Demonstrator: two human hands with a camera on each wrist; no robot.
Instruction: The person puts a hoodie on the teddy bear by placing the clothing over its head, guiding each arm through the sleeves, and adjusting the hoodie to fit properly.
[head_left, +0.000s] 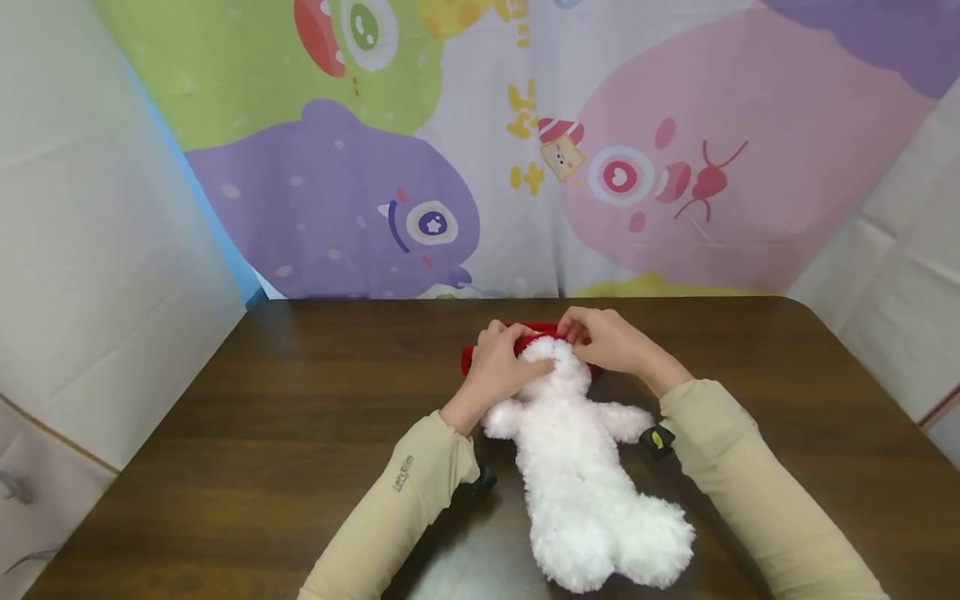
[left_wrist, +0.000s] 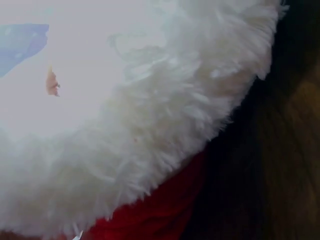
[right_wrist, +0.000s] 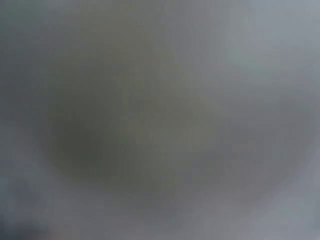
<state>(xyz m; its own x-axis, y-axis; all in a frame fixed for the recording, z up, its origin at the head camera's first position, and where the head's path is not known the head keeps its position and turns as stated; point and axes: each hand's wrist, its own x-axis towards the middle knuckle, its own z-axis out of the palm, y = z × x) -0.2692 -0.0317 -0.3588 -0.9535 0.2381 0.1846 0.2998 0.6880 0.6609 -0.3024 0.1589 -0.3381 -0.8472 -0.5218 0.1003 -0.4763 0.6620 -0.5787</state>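
Plush toy (head_left: 573, 458) lies stretched out, white and thickly fluffy.

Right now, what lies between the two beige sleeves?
Mainly the white plush toy, with brown tabletop visible on either side; that shows in the head view.

The long-limbed white plush toy (head_left: 570, 454) is looking shaggy and matt, the creased red cloth (left_wrist: 150, 216) is appearing soft, and the dark brown wood-grained tabletop (head_left: 300, 400) is gleaming smoothly at lower centre.

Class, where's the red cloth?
Head view, just right of centre: the red cloth lies at the plush toy's head, by the left hand and right hand.
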